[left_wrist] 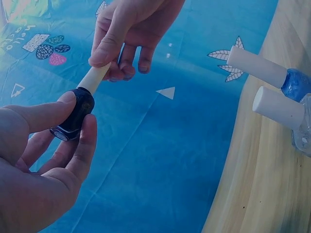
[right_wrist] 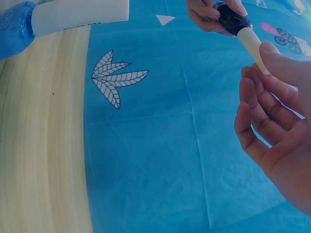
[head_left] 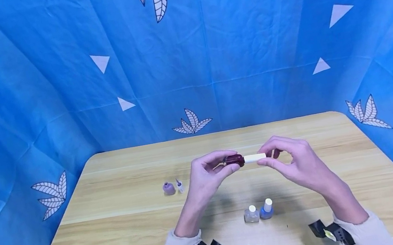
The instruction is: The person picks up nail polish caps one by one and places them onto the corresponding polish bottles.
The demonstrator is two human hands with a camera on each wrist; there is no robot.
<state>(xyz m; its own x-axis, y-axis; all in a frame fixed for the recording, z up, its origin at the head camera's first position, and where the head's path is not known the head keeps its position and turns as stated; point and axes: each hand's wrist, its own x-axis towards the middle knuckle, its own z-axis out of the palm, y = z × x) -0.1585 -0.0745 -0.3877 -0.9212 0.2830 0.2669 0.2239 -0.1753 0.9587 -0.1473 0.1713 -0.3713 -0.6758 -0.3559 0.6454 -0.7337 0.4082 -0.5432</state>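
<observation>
Held sideways above the table is a dark red nail polish bottle (head_left: 234, 160) with a long white cap (head_left: 255, 157). My left hand (head_left: 209, 174) grips the glass body between thumb and fingers. From the other side my right hand (head_left: 297, 162) pinches the end of the cap, its other fingers loosely bent in the right wrist view. Cap and bottle meet at the neck in the left wrist view. Below the hands, a clear nail polish bottle (head_left: 251, 216) and a blue nail polish bottle (head_left: 266, 210) stand side by side, both with white caps on.
Left of my left hand, an uncapped purple nail polish bottle (head_left: 169, 188) stands on the wooden table (head_left: 122, 239). Beside it is its white cap (head_left: 180, 187), brush pointing up. A blue patterned cloth (head_left: 246, 45) hangs behind and along both sides of the table.
</observation>
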